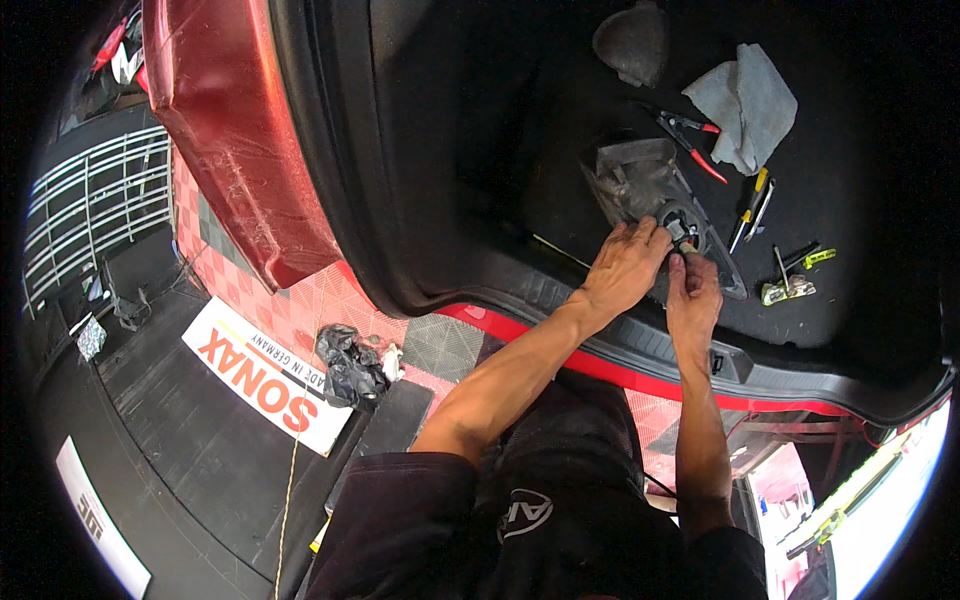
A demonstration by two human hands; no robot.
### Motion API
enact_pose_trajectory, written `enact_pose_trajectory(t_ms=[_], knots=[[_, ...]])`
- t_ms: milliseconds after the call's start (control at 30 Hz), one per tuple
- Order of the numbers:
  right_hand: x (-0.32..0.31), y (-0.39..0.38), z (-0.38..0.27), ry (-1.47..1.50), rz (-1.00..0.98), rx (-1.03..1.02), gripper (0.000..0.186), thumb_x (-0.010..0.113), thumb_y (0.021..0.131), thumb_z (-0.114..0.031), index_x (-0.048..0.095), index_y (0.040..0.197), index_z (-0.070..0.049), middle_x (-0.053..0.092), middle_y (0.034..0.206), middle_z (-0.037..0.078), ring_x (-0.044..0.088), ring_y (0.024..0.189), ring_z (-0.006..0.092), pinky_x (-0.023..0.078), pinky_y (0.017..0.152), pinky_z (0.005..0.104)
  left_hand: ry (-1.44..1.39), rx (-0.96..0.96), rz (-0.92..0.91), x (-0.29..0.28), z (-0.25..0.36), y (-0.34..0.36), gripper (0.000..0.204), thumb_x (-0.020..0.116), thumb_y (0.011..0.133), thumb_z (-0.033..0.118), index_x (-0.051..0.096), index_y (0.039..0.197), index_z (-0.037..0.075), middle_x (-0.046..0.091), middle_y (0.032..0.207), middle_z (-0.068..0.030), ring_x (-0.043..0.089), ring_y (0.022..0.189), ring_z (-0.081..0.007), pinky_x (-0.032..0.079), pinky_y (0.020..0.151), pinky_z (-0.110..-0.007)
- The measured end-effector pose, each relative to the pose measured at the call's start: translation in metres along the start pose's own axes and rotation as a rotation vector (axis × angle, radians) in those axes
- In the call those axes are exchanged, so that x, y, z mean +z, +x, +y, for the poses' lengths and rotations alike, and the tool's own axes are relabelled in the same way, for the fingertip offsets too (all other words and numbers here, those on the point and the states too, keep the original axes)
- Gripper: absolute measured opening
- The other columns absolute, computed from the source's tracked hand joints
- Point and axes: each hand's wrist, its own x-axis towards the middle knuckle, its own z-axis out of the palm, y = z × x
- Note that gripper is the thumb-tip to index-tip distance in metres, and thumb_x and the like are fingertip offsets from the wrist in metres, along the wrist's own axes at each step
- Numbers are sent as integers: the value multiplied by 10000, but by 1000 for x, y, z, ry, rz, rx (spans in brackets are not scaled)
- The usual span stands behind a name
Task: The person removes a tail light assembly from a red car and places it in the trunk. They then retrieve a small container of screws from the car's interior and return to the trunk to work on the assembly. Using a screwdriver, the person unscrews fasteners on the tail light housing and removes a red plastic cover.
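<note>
Room: around us we see one metal rack (95, 215) at the left and one floor of red and grey tiles (235, 240).
Car: one, red (235, 130), open before us.
Surface: one black cargo floor (545, 150), where we count the parts, cloth and tools below.
White signs: two, the larger one (265, 380) outside the car.
Housing: one, dark grey (635, 175), on the cargo floor under our fingers, its round opening facing up.
Black bag: one, crumpled (348, 365), at the larger sign's edge.
Grey cloth: one, (750, 110), right of the housing.
Hands: two; our left hand (628, 262) curls its fingers at the opening; our right hand (695, 285) brings its fingertips together there, but we cannot tell what either pinches.
Rounded dark part: one, (632, 42), beyond the housing.
Pliers: one pair, red-handled (700, 150), between housing and cloth.
Yellow-and-black tool: one, (752, 205), below the cloth.
Thin yellow stick: one, (560, 250), near our left hand.
</note>
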Motion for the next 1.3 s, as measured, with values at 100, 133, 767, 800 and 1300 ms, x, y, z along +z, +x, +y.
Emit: enact_pose_trajectory(t_ms=[100,133,767,800,1300], knots=[[6,7,20,-204,-14,-138,158,686,954,-16,674,1105,28,699,935,179,653,729,350,544,733,450,5,-97,-116,-11,6,4,256,686,927,126,634,1148,7,606,1044,-206,672,872,-408,548,808,-502],[5,8,23,-177,1,-167,134,679,964,-37,674,1080,29,702,930,190,665,749,359,543,738,457,-2,-65,-87,-14,6,4,240,698,927,144,631,1115,10,609,1032,-205,671,869,-410,551,807,-501],[7,-4,20,-46,101,-4,165,702,902,-3,645,1056,13,686,991,222,683,816,403,543,742,471,161,-11,-179,-28,33,25,222,664,960,154,599,1134,32,657,1021,-213,684,856,-444,570,781,-501],[7,-2,22,-50,117,-66,162,694,911,-11,637,1060,12,677,988,233,678,852,427,545,752,493,187,20,-190,-28,32,24,226,668,962,164,595,1128,29,655,1021,-215,684,858,-443,570,773,-502],[-3,-5,11,82,163,-156,293,701,904,-34,610,1179,10,634,1084,274,661,951,495,559,776,536,334,-20,-233,-25,26,27,318,726,951,276,637,1161,54,701,1036,-226,711,841,-437,573,745,-508]])
